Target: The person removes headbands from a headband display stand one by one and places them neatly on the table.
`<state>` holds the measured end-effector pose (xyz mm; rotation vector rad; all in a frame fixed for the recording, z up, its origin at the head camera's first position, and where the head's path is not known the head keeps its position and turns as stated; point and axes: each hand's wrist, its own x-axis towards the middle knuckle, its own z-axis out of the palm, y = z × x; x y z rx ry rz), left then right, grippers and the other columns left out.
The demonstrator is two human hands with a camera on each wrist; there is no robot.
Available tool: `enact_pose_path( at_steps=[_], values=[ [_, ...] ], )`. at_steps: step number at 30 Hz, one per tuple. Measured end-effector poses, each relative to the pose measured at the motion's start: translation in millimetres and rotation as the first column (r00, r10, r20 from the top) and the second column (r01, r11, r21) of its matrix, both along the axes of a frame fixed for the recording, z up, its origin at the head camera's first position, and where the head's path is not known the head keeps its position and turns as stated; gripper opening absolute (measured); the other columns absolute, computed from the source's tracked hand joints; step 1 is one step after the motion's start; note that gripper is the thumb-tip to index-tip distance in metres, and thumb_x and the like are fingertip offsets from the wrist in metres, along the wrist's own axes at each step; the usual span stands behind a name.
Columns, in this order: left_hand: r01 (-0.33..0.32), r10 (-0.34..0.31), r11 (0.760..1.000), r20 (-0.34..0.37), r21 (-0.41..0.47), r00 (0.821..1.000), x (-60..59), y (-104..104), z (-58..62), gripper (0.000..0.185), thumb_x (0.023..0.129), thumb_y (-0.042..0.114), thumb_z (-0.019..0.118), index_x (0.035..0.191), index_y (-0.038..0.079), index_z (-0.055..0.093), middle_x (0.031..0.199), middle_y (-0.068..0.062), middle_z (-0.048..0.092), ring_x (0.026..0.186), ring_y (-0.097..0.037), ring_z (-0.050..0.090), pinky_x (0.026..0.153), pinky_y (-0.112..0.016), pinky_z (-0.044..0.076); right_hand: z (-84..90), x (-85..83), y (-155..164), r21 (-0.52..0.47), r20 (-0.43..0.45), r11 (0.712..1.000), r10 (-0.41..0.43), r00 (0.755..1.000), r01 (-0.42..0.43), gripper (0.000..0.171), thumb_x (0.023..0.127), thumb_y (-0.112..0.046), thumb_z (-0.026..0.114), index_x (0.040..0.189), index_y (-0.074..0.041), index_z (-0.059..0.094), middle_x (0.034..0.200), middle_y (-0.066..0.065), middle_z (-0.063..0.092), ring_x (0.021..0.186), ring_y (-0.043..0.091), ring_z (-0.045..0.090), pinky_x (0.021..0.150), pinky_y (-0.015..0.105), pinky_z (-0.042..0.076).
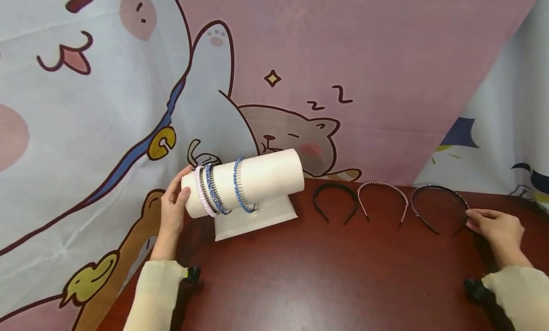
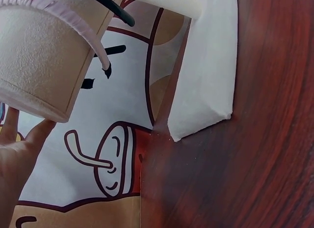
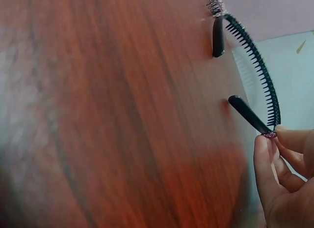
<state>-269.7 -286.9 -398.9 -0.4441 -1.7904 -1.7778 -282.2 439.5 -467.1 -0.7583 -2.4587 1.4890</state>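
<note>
Right hand (image 1: 497,228): thumb and fingers pinch the right leg of the dark headband (image 1: 461,197).
Dark headband: the rightmost on the table (image 1: 326,278), arch toward the back cloth (image 1: 394,49), legs toward the person; the right wrist view shows black comb teeth inside its curve and two smooth black tips. Whether it is raised off the table, I cannot tell.
Left hand (image 1: 173,204): thumb and fingers spread apart, touching the left end of the cream roll (image 1: 274,174), thumb on the near side.
Cream roll: lies crosswise at the left of the table, slanting up to the right, on a stem above its white base (image 1: 266,221); the base rests on the table.
Bands on the roll: from the left end, the pale pink headband (image 1: 202,192), the dotted blue headband (image 1: 212,190) just beside it, then, past a gap, the bright blue headband (image 1: 237,183).
Bands on the table: between the roll and the dark headband, the black headband (image 1: 336,185) and the pink headband (image 1: 382,183), side by side along the back.
Sleeves (image 1: 154,293): pale yellow, on both arms, with a small black device (image 1: 194,274) at each wrist.
Back cloth: pink and white, printed with cartoon animals.
</note>
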Motion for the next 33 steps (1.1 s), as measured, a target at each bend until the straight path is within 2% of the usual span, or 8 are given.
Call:
enact_pose_path(
  at_steps=[1, 11, 15, 18, 21, 23, 25, 33],
  values=[
    [0.004, -0.004, 1.000, -0.001, 0.002, 1.000, 0.3, 0.4, -0.3, 0.047, 0.096, 0.009, 0.053, 0.142, 0.000, 0.052, 0.144, 0.000, 0.058, 0.137, -0.013, 0.047, 0.109, -0.018, 0.036, -1.4, -0.1, 0.1, 0.016, 0.004, 1.000, -0.001, 1.000, 0.001, 0.049, 0.102, -0.016, 0.050, 0.131, 0.023, 0.049, 0.047, -0.036, 0.046, 0.044, -0.005, 0.060, 0.048, 0.019, 0.051],
    [0.014, -0.014, 1.000, -0.004, 0.003, 1.000, 3.1, 2.4, -2.7, 0.047, 0.096, 0.009, 0.054, 0.142, -0.001, 0.052, 0.146, -0.004, 0.056, 0.139, -0.013, 0.046, 0.110, -0.019, 0.035, -7.8, 2.0, 1.2, -0.014, 0.059, 1.000, -0.012, 0.998, 0.013, 0.050, 0.102, -0.013, 0.048, 0.135, 0.023, 0.044, 0.042, -0.030, 0.048, 0.043, -0.002, 0.061, 0.047, 0.020, 0.051],
    [0.022, -0.022, 1.000, -0.001, 0.004, 1.000, 3.1, 3.8, -2.2, 0.047, 0.096, 0.009, 0.053, 0.142, -0.001, 0.052, 0.145, -0.001, 0.057, 0.139, -0.013, 0.045, 0.111, -0.018, 0.035, -9.6, 3.0, 2.1, -0.038, 0.038, 0.999, -0.027, 0.999, 0.028, 0.050, 0.102, -0.013, 0.049, 0.133, 0.025, 0.044, 0.047, -0.031, 0.046, 0.043, -0.003, 0.061, 0.047, 0.021, 0.052],
    [0.020, -0.020, 1.000, 0.000, 0.005, 1.000, 2.9, 4.7, -1.3, 0.047, 0.096, 0.009, 0.053, 0.142, 0.000, 0.052, 0.146, -0.001, 0.057, 0.140, -0.014, 0.045, 0.111, -0.019, 0.035, -10.8, 2.1, 4.7, -0.064, 0.008, 0.998, -0.021, 1.000, 0.022, 0.044, 0.101, -0.013, 0.051, 0.123, 0.025, 0.054, 0.051, -0.031, 0.047, 0.044, -0.003, 0.062, 0.049, 0.021, 0.053],
    [0.017, -0.017, 1.000, 0.002, 0.005, 1.000, 2.5, 4.9, -1.0, 0.046, 0.096, 0.009, 0.053, 0.142, 0.000, 0.052, 0.146, -0.002, 0.056, 0.140, -0.014, 0.045, 0.111, -0.019, 0.034, -12.5, 1.8, 7.4, -0.133, -0.031, 0.991, -0.015, 0.999, 0.010, 0.023, 0.099, -0.012, 0.054, 0.091, 0.000, 0.074, 0.053, -0.030, 0.050, 0.046, -0.003, 0.063, 0.051, 0.021, 0.054],
    [0.017, -0.017, 1.000, 0.004, 0.005, 1.000, 2.7, 5.3, -1.0, 0.047, 0.096, 0.010, 0.053, 0.142, 0.000, 0.052, 0.146, -0.002, 0.056, 0.140, -0.014, 0.045, 0.111, -0.019, 0.035, -13.8, 2.3, 9.4, -0.182, -0.059, 0.983, -0.013, 0.998, 0.002, 0.030, 0.097, -0.009, 0.056, 0.073, -0.020, 0.069, 0.055, -0.030, 0.052, 0.048, -0.003, 0.063, 0.052, 0.020, 0.055],
    [0.018, -0.018, 1.000, 0.006, 0.008, 1.000, 2.7, 5.3, -1.1, 0.047, 0.096, 0.009, 0.053, 0.142, 0.000, 0.052, 0.147, -0.003, 0.056, 0.140, -0.014, 0.045, 0.111, -0.019, 0.035, -15.3, 3.2, 10.5, -0.213, -0.075, 0.977, -0.007, 0.997, -0.009, 0.039, 0.097, -0.007, 0.056, 0.066, -0.030, 0.060, 0.057, -0.029, 0.053, 0.049, -0.004, 0.064, 0.053, 0.020, 0.055],
    [0.019, -0.019, 1.000, 0.009, 0.006, 1.000, 3.1, 5.7, -1.0, 0.047, 0.097, 0.009, 0.052, 0.143, 0.002, 0.052, 0.147, -0.002, 0.055, 0.140, -0.015, 0.045, 0.110, -0.019, 0.036, -15.8, 5.9, 8.7, -0.210, -0.117, 0.976, 0.026, 0.993, -0.051, 0.023, 0.098, -0.005, 0.054, 0.083, -0.020, 0.062, 0.061, -0.030, 0.054, 0.054, -0.008, 0.062, 0.054, 0.020, 0.055]
  ],
)
